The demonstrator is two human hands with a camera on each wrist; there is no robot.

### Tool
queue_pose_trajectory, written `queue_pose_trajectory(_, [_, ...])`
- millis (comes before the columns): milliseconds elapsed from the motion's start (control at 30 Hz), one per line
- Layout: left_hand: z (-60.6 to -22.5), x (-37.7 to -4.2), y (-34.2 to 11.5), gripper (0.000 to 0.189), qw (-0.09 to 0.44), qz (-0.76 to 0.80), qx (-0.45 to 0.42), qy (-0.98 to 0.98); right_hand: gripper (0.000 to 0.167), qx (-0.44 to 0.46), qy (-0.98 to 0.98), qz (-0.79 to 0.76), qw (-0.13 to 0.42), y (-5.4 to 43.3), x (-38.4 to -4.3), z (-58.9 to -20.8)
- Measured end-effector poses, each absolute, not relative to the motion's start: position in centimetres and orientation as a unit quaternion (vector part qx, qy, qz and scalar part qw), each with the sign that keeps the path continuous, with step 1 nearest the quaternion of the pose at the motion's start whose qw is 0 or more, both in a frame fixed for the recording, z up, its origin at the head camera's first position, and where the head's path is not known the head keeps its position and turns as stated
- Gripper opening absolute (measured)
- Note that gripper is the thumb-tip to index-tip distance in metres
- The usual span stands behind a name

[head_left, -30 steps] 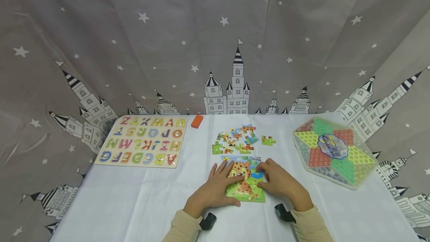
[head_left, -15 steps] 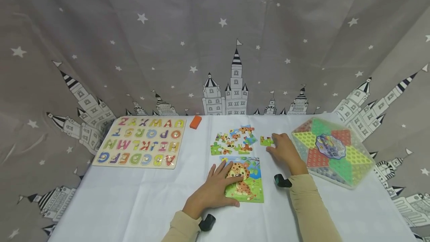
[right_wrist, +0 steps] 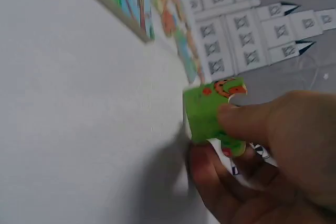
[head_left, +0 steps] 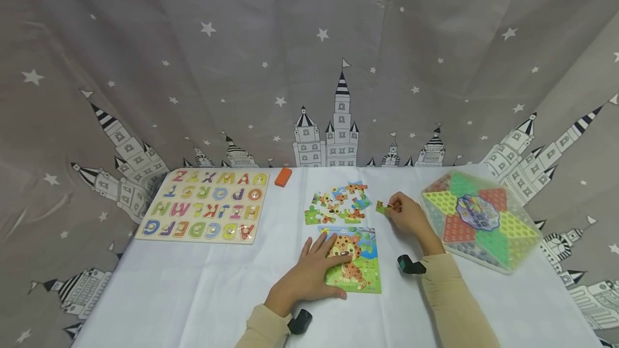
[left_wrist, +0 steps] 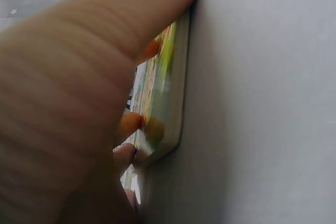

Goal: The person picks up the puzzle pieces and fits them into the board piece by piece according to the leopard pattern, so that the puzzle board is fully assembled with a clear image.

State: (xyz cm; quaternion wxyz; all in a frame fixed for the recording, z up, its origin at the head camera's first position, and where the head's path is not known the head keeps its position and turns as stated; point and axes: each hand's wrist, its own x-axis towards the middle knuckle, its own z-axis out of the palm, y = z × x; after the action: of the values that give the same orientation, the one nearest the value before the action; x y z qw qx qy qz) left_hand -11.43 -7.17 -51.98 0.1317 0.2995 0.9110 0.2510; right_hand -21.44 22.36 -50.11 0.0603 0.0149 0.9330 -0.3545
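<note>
My left hand (head_left: 309,275) rests with spread fingers on the left part of a puzzle board (head_left: 369,278), which shows a spotted cub on grass. Its thumb lies at the board's near edge; in the left wrist view the fingertips touch the picture beside the board's thick edge (left_wrist: 182,87). To the right and farther back, my right hand (head_left: 410,218) pinches a green jigsaw piece (right_wrist: 202,114) between thumb and fingers. That piece looks tilted up from the cloth. Several loose jigsaw pieces (head_left: 313,215) lie in a cluster just beyond the board.
A wooden alphabet board (head_left: 198,223) lies at the left, with an orange block (head_left: 283,177) near its far right corner. At the right is a hexagonal board game box (head_left: 483,219). The white cloth-covered table (head_left: 203,294) meets a grey castle-print curtain (head_left: 251,79) behind.
My right hand has moved from the board's right edge out to the separate jigsaw piece, taken hold of it and tilted it up. My left hand has stayed on the board.
</note>
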Motion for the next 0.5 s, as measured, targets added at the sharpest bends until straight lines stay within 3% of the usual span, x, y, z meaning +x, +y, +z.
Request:
queue_pose_trajectory(133, [-52.1,-11.4,-7.0,0.081,0.132,0.250,0.301,0.911,0.011,-0.032,0.906,-0.419,0.056,22.4,-19.0,-49.2])
queue_pose_trajectory(300, [-52.2,-11.5,-7.0,0.079,0.131,0.244,0.302,0.912,0.020,-0.139,0.883,-0.436,0.105,21.8,-14.9,-48.1])
queue_pose_trajectory(500, [-52.4,-11.5,-7.2,0.079,0.128,0.238,0.301,0.914,0.010,-0.173,0.899,-0.377,0.143,19.5,-11.9,-49.0])
